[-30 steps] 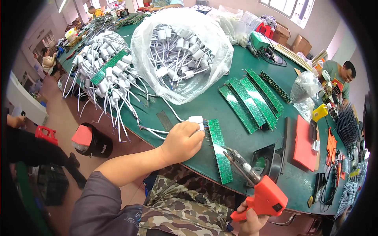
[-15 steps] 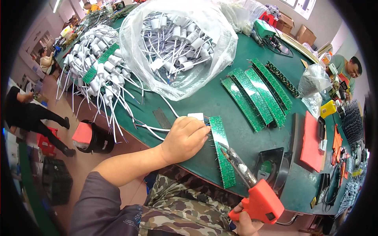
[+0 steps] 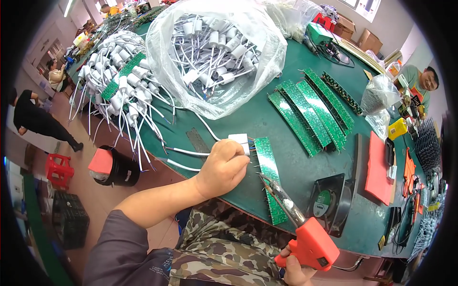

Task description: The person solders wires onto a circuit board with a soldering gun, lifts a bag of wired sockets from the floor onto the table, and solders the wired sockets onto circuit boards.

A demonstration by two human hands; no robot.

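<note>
My left hand (image 3: 220, 168) is closed in a pinch beside a white block-shaped component (image 3: 238, 141) with thin coloured wires. What its fingers hold is hidden. White cables (image 3: 183, 166) run up to this hand from the left. Just right of the block, a long green circuit board strip (image 3: 267, 157) lies at the table's front edge, the wires reaching its upper end. My right hand (image 3: 298, 271) grips the handle of a red soldering gun (image 3: 315, 243). The gun's metal tip points up and left, over the strip's left edge; contact cannot be made out.
Several green board strips (image 3: 305, 114) lie farther right. A clear bag (image 3: 214, 107) of white cylindrical components stands at the back, beside a loose pile (image 3: 117, 90) of them. A black fan (image 3: 329, 202) and red pad (image 3: 377, 167) are at right. A black bin (image 3: 124, 167) stands below left.
The soldering gun's tip has shifted slightly left. My left hand has moved a little left and down, showing more of the white block. The person in black at left has turned and moved.
</note>
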